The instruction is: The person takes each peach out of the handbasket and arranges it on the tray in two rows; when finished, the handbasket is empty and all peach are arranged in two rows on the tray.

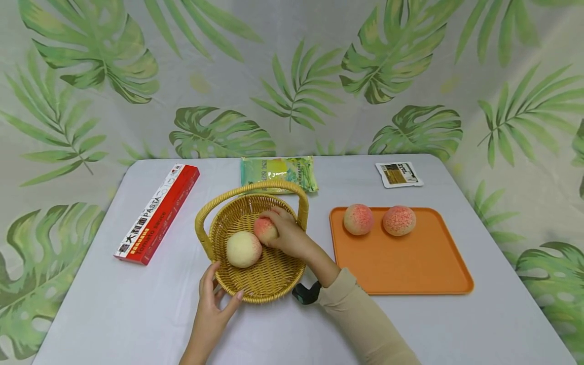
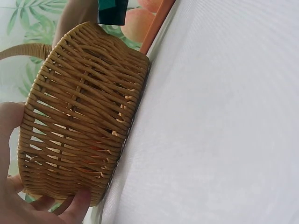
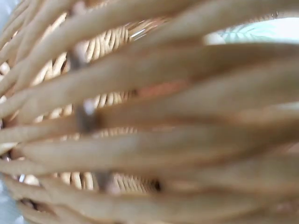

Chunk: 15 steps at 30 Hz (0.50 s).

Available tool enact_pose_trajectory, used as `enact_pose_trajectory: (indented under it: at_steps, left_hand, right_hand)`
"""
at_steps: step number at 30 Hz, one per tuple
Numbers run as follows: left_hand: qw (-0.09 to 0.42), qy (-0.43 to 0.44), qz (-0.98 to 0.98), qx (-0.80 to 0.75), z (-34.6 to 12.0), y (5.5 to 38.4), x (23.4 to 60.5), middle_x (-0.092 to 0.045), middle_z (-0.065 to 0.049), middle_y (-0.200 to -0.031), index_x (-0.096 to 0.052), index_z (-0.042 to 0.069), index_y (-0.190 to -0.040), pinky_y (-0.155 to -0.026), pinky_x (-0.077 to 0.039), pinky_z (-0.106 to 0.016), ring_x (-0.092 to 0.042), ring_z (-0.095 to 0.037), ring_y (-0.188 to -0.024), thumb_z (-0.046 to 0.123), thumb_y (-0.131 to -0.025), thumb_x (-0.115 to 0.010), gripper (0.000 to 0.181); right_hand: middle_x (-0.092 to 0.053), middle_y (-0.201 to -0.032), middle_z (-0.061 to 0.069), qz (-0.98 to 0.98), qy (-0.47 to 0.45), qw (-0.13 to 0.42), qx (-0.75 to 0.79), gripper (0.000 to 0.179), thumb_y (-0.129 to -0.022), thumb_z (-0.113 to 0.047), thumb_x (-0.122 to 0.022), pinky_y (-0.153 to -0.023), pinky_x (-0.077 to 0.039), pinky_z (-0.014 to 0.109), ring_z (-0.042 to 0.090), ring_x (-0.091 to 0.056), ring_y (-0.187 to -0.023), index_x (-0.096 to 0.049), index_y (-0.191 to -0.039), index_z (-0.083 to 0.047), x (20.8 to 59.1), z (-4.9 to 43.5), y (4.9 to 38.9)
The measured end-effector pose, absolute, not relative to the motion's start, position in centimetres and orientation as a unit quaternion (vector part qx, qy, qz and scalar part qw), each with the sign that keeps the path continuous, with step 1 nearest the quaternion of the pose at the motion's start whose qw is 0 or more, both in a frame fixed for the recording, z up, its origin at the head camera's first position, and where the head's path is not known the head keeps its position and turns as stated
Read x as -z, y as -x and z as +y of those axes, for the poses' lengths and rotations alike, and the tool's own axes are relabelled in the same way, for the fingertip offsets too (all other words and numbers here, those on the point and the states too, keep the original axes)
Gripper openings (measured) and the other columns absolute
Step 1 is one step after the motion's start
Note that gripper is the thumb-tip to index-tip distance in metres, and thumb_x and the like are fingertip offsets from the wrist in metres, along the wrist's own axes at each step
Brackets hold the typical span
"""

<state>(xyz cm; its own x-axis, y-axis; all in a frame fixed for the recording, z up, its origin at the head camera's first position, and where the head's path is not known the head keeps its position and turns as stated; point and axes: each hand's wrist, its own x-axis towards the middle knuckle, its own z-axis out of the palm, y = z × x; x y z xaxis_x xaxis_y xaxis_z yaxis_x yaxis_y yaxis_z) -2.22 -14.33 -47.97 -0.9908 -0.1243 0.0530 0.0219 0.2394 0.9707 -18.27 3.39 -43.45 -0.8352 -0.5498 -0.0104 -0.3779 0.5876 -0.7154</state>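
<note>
- Peach (image 1: pixel 263 232): inside wicker basket (image 1: pixel 274 290), just beside second peach (image 1: pixel 243 250).
- Right hand (image 1: pixel 288 234): grip curled round first peach.
- Left hand (image 1: pixel 213 306): grip holding basket's rim and side, thumb and fingers apart.
- Orange tray (image 1: pixel 406 263) right of basket; two more peaches (image 1: pixel 358 219) on it.
- Worktop (image 1: pixel 91 319): red-and-white pasta box (image 1: pixel 157 215) left, green packet (image 1: pixel 280 167) behind basket, white pouch (image 1: pixel 399 174) beyond tray.
</note>
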Motion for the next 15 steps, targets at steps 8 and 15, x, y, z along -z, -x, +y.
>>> enact_pose_trajectory:
  at_steps: [8, 15]
  left_hand:
    - [0.058, -0.035, -0.785, 0.615, -14.38, 2.21, 47.97, -0.01, -0.007, -0.142, -0.015, 0.014, -0.141, -0.096, -0.032, -0.038, -0.024, -0.029, -0.123, 0.019, -0.082, -0.067, 0.079]
    - [0.055, -0.034, -0.784, 0.618, -14.41, 2.21, 47.92, -0.01, -0.006, -0.142, -0.015, 0.015, -0.141, -0.096, -0.032, -0.039, -0.024, -0.03, -0.123, 0.018, -0.082, -0.067, 0.079]
  right_hand:
    - [-0.032, -0.134, 0.011, 0.879, 0.277, 0.105, 0.374, 0.055, -0.076, -0.01, -0.072, -0.09, -0.038, 0.045, 0.028, -0.031, -0.121, -0.047, -0.126, -0.014, 43.53, 3.29, 18.41]
    - [-0.037, -0.129, 0.007, 0.881, 0.281, 0.081, 0.372, 0.056, -0.074, -0.011, -0.073, -0.087, -0.041, 0.042, 0.025, -0.034, -0.117, -0.049, -0.125, -0.015, 43.73, 3.27, 18.14]
